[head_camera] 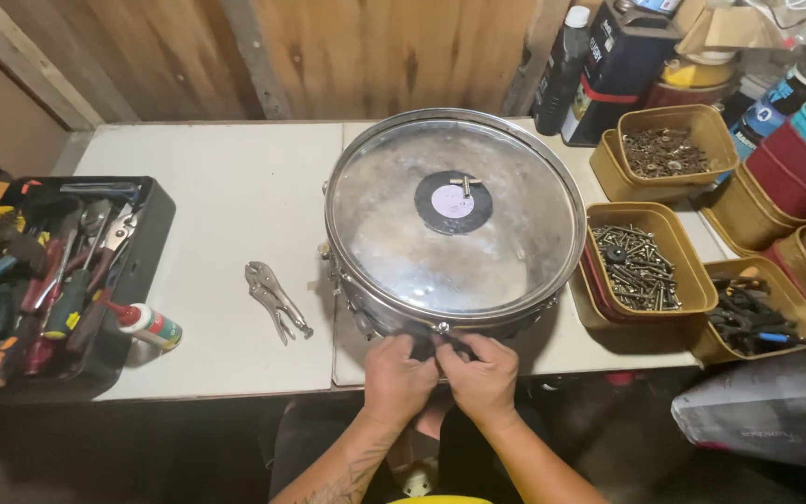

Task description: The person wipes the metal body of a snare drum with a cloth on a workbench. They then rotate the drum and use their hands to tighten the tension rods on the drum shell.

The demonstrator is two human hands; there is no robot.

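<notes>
Wooden walls back a pale table (226,187) where a snare drum (454,219) lies flat near the front edge. Left hand (396,378) and right hand (484,373) pinch its near rim together, fingers closed on a small fitting there; what exactly they grip is hidden. Loose fingers could let the drum slide toward the locking pliers (275,301).
</notes>
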